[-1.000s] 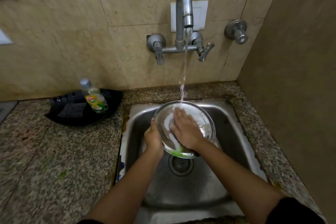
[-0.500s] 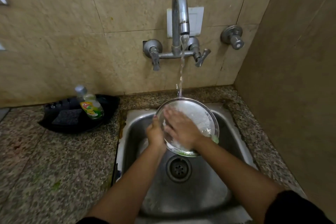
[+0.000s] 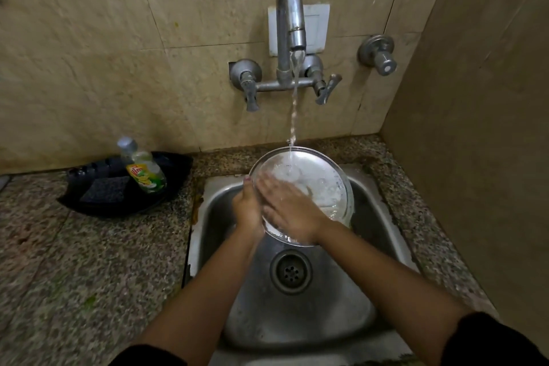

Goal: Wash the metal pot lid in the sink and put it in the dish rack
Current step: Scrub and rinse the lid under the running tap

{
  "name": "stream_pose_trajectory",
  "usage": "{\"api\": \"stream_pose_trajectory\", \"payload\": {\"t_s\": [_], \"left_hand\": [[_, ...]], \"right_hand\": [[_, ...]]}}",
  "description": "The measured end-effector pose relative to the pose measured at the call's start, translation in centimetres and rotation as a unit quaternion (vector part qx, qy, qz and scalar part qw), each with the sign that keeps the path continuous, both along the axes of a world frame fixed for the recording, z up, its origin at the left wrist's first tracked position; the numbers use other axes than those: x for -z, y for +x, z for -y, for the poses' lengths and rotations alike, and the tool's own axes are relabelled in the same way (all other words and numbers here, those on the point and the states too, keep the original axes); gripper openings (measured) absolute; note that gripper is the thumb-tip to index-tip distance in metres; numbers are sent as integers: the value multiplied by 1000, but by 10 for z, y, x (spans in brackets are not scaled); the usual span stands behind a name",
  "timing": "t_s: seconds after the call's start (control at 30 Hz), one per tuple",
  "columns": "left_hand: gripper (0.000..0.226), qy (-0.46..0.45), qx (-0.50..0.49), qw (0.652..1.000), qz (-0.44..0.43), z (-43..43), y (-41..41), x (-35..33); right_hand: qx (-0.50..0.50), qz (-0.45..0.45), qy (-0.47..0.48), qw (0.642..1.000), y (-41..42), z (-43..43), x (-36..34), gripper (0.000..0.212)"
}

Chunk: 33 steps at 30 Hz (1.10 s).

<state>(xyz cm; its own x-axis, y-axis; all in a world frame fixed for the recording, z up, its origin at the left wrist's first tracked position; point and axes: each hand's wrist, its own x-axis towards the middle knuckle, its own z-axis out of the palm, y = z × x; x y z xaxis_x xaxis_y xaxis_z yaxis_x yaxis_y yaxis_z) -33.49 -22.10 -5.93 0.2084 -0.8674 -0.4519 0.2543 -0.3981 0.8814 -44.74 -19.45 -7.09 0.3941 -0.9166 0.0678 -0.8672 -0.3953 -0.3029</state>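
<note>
The round metal pot lid (image 3: 320, 184) is tilted over the steel sink (image 3: 374, 217), its inner face toward me, wet and foamy. Water from the tap (image 3: 289, 24) falls onto its upper part. My left hand (image 3: 248, 211) grips the lid's left rim, thumb over the edge. My right hand (image 3: 288, 208) lies flat on the lid's face, fingers spread and pointing up-left, holding nothing. No dish rack is in view.
A black tray (image 3: 98, 205) on the granite counter (image 3: 89, 276) left of the sink holds a dish soap bottle (image 3: 142, 169) and a dark scrub pad (image 3: 105, 189). The drain (image 3: 291, 272) sits below the lid. A wall closes the right side.
The lid has risen and tilted further under the stream. My right hand has slid from the lid's lower middle toward its left side. The green at the lid's bottom edge no longer shows.
</note>
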Motion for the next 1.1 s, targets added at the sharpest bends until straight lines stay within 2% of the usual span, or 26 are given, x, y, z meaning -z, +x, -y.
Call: {"api": "stream_pose_trajectory", "payload": {"t_s": [0.07, 0.1, 0.2, 0.27, 0.33, 0.37, 0.43, 0.5, 0.57, 0.67, 0.77, 0.87, 0.97, 1.03, 1.1], "left_hand": [[41, 15, -15, 1000, -7, 5, 10, 5], [41, 18, -25, 999, -10, 6, 15, 8], [38, 11, -26, 1000, -7, 0, 16, 10], [38, 5, 6, 1000, -13, -10, 6, 10], [38, -5, 30, 999, -25, -15, -2, 8], [38, -9, 32, 999, -30, -15, -4, 5], [41, -16, 23, 999, -38, -10, 0, 5], [44, -13, -3, 999, -36, -3, 9, 9], [46, -5, -10, 1000, -14, 1, 17, 14], [43, -12, 5, 1000, 10, -7, 15, 9], [39, -9, 13, 1000, -4, -16, 3, 6], [39, -7, 19, 1000, -23, -15, 1, 6], [39, 0, -27, 999, -23, -9, 12, 6], [41, -2, -38, 999, -2, -5, 19, 9], [42, -2, -9, 1000, 16, -7, 23, 11]], "right_hand": [[-77, -27, 6, 997, -18, -27, 6, 57], [-55, -41, 3, 998, -36, -33, 10, 57], [125, -82, 18, 989, -73, -15, 12, 64], [172, -62, -20, 983, -59, 10, 8, 68], [145, -5, -37, 989, -22, 24, 2, 68], [100, 2, -34, 994, -6, 24, 0, 66], [-11, -16, -23, 1000, 6, 3, -2, 61], [-59, -39, -16, 997, -12, -22, 0, 59], [-18, -72, -37, 997, -44, -33, 7, 59], [111, -111, -49, 986, -66, -13, 11, 64], [160, -29, -51, 985, -27, 18, 7, 68], [38, 6, -27, 999, 12, 7, -3, 63], [-57, -18, -22, 998, -10, -30, 3, 59], [-2, -47, -63, 997, -42, -38, 15, 60], [110, -74, -76, 988, -64, -26, 20, 63]]}}
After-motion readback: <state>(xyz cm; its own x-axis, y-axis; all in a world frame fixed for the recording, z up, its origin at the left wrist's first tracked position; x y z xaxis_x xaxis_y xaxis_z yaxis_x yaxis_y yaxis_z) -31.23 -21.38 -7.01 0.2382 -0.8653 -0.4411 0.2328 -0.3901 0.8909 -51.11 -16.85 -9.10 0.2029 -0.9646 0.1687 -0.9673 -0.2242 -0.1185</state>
